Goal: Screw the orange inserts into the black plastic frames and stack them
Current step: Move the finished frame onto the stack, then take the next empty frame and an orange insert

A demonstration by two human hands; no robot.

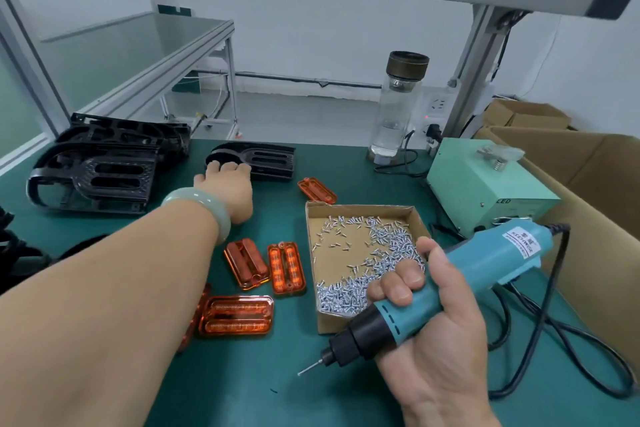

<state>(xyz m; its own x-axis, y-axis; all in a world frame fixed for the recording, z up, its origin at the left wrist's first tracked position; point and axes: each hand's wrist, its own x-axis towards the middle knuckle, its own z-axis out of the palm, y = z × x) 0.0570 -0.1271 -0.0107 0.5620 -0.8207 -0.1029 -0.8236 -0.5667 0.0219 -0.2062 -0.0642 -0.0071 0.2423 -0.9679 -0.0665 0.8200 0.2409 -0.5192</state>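
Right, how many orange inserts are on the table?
5 inserts: one beyond the screw box, two left of it, one nearer, one partly under the left forearm, maybe more.

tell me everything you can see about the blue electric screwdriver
The electric screwdriver has a teal plastic body with a white label, a black collar and a thin metal bit. It is tilted, bit pointing down and left over the green table. The right hand grips its body; a black cable leaves its rear end.

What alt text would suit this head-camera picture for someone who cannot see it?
A person's left hand grips a black frame on a green bench; the right hand holds a blue electric screwdriver beside a box of screws, orange inserts nearby.
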